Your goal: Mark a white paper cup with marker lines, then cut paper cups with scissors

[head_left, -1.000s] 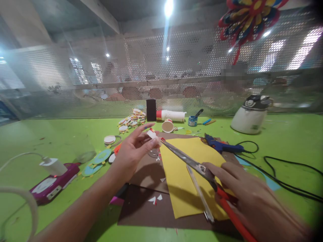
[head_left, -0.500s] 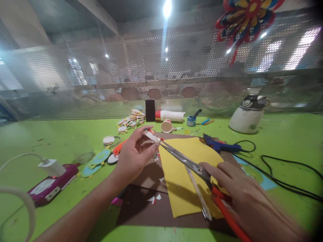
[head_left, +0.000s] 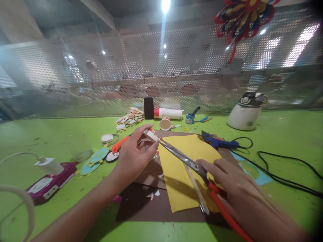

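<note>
My left hand (head_left: 133,158) pinches a small white and red paper cup piece (head_left: 151,135) between thumb and fingers. In my right hand (head_left: 229,185) are red-handled scissors (head_left: 188,162), closed round the handles, with the blade tips at the piece's right edge. Beneath them lies a yellow sheet (head_left: 181,151) on brown board (head_left: 141,205). A slim silvery tool (head_left: 198,193) rests on the yellow sheet. Small white and red scraps (head_left: 153,195) are scattered on the board.
A blue glue gun (head_left: 219,141) with a black cord lies right. Behind stand a phone (head_left: 148,108), a tipped paper cup (head_left: 165,123), stacked cups (head_left: 170,113), a blue jar (head_left: 190,118) and a kettle (head_left: 244,112). At left are blue discs (head_left: 99,154) and a purple power strip (head_left: 52,183).
The whole view has shifted slightly, so things sit a little farther left and up. Both hands keep their hold, and the scissor blades appear nearly closed at the piece's edge.
</note>
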`<state>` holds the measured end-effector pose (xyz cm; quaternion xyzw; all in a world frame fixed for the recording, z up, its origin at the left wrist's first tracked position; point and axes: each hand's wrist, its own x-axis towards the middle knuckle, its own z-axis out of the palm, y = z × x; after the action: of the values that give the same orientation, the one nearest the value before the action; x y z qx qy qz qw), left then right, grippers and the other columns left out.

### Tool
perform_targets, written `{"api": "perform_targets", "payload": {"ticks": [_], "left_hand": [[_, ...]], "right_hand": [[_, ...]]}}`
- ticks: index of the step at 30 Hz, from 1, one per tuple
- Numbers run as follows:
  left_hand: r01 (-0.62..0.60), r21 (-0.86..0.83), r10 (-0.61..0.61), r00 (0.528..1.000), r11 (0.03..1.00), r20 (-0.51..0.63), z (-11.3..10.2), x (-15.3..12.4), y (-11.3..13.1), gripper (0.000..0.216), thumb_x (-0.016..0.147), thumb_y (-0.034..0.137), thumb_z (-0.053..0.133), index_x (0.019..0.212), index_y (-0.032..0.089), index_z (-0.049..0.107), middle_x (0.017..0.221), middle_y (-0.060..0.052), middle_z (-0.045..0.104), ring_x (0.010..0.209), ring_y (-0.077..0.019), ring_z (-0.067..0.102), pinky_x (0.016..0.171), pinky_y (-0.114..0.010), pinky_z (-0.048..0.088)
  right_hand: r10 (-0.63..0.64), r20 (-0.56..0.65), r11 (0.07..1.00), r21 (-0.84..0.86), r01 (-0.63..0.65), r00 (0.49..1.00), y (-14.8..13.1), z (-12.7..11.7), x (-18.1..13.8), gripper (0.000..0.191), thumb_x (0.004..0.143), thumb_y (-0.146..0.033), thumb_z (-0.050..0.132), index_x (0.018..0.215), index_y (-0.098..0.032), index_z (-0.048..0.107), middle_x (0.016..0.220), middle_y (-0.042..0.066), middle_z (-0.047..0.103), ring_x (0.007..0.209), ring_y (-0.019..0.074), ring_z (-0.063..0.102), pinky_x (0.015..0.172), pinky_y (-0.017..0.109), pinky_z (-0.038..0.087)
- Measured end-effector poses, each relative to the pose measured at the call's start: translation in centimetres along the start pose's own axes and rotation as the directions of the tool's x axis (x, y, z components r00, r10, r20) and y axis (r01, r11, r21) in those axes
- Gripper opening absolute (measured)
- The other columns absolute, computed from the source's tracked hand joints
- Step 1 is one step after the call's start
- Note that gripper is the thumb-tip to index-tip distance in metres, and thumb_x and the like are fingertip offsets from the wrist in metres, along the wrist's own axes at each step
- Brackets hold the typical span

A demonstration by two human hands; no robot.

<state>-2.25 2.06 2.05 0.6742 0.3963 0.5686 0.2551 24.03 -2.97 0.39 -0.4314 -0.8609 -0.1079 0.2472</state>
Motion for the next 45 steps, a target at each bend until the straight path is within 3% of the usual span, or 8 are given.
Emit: {"api": "perform_targets", "payload": {"ticks": [8, 13, 20, 30, 36, 45], "left_hand": [[-0.014, 0.078, 0.012, 1.000, 0.997, 0.025, 0.0, -0.3, 0.0, 0.046, 0.086, 0.024, 0.068, 0.130, 0.023, 0.057, 0.121, -0.006, 0.066, 0.103, -0.0181, 0.069, 0.099, -0.035, 0.057], [0.017, -0.025, -0.016, 0.999, 1.000, 0.046, 0.1, -0.2, 0.1, 0.046, 0.085, 0.024, 0.071, 0.129, 0.022, 0.058, 0.123, -0.007, 0.067, 0.106, -0.0192, 0.068, 0.102, -0.037, 0.056], [0.048, -0.111, -0.042, 0.998, 0.993, 0.056, 0.2, -0.1, 0.6, 0.045, 0.085, 0.025, 0.072, 0.127, 0.021, 0.058, 0.110, -0.004, 0.071, 0.099, -0.0156, 0.072, 0.096, -0.030, 0.059], [0.099, -0.040, -0.097, 0.994, 0.994, 0.052, 0.1, -0.1, 1.7, 0.048, 0.083, 0.031, 0.074, 0.127, 0.019, 0.059, 0.104, -0.006, 0.076, 0.093, -0.0180, 0.073, 0.090, -0.032, 0.060], [0.185, -0.135, -0.170, 0.979, 0.973, 0.116, -0.1, 0.0, 2.5, 0.048, 0.081, 0.036, 0.077, 0.123, 0.020, 0.062, 0.099, -0.005, 0.078, 0.082, -0.0174, 0.073, 0.082, -0.033, 0.062], [0.248, -0.227, -0.217, 0.964, 0.942, 0.155, 0.0, 0.1, 2.5, 0.044, 0.079, 0.035, 0.080, 0.118, 0.019, 0.065, 0.099, -0.006, 0.079, 0.079, -0.0178, 0.074, 0.081, -0.034, 0.063]], "right_hand": [[0.041, 0.115, 0.997, 0.061, -0.048, 0.993, 0.1, -0.4, 0.0, 0.043, 0.083, -0.008, 0.042, 0.122, -0.015, 0.060, 0.091, 0.015, 0.066, 0.079, 0.0280, 0.068, 0.064, 0.043, 0.060], [0.039, 0.083, 0.996, 0.080, -0.046, 0.996, 0.0, -0.3, 0.0, 0.041, 0.084, -0.009, 0.042, 0.119, -0.017, 0.060, 0.088, 0.013, 0.065, 0.078, 0.0279, 0.068, 0.062, 0.044, 0.059], [-0.002, 0.020, 1.000, 0.015, 0.001, 1.000, -0.3, -0.5, 0.2, 0.030, 0.082, -0.010, 0.045, 0.104, -0.017, 0.064, 0.079, 0.010, 0.063, 0.062, 0.0250, 0.064, 0.051, 0.038, 0.055], [-0.071, -0.037, 0.997, -0.039, 0.069, 0.997, -0.1, -0.8, 0.2, 0.042, 0.080, -0.007, 0.042, 0.116, -0.016, 0.063, 0.076, 0.010, 0.067, 0.052, 0.0211, 0.060, 0.045, 0.031, 0.047], [-0.036, 0.011, 0.999, -0.007, 0.036, 0.999, 0.8, -0.3, -0.6, 0.039, 0.090, -0.017, 0.048, 0.128, -0.019, 0.056, 0.093, 0.012, 0.068, 0.063, 0.0226, 0.062, 0.052, 0.033, 0.048], [-0.069, -0.015, 0.998, 0.006, 0.069, 0.998, 1.1, 0.1, -0.9, 0.038, 0.091, -0.015, 0.047, 0.128, -0.019, 0.053, 0.085, 0.009, 0.063, 0.063, 0.0212, 0.060, 0.056, 0.033, 0.046]]}}
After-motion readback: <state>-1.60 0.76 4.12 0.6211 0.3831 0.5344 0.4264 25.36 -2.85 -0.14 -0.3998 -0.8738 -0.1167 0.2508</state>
